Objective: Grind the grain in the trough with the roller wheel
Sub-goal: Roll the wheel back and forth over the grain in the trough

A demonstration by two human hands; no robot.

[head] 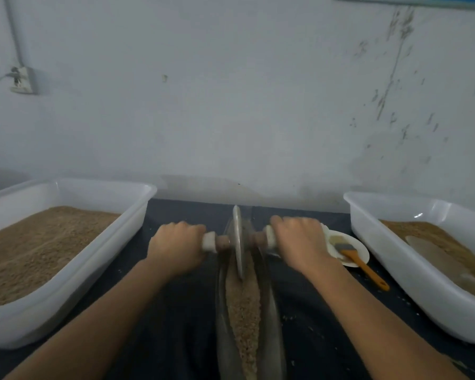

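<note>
- Left hand (176, 249) is wrapped around the left end of the wooden axle handle (213, 241); the grip is closed on it, knuckles up.
- Right hand (299, 242) is wrapped likewise around the right end of the same handle; the grip is closed.
- Both wrists are held roughly level, one on each side of the wheel; judged a balanced hold.
- Thin grey metal roller wheel (238, 242) is set upright on edge between the hands, its lower rim sunk into the grain.
- Wheel is positioned at the far end of the trough, near the wall.
- Advice for the stroke: equal downward load should be kept on both handle ends so the disc is not tipped against a trough wall.
- Travel should be kept along the trough's centre line; full-length passes are judged better than short ones, since the near grain looks coarse.
- Long narrow boat-shaped grey metal trough (270, 311) is laid lengthwise toward the person on the dark cloth-covered surface (176, 338).
- Tan crushed grain (244, 311) is packed along the trough's groove, coarse and clumpy, not yet fine; some crumbs are scattered on the surface.
- Spill risk is judged highest at the trough ends.
- Flanking items: white plastic tub of tan grain on the left (115, 248), second white plastic tub on the right (381, 259), and an orange-handled brush (364, 266) laid on a small white plate (361, 244) beside the right hand.
</note>
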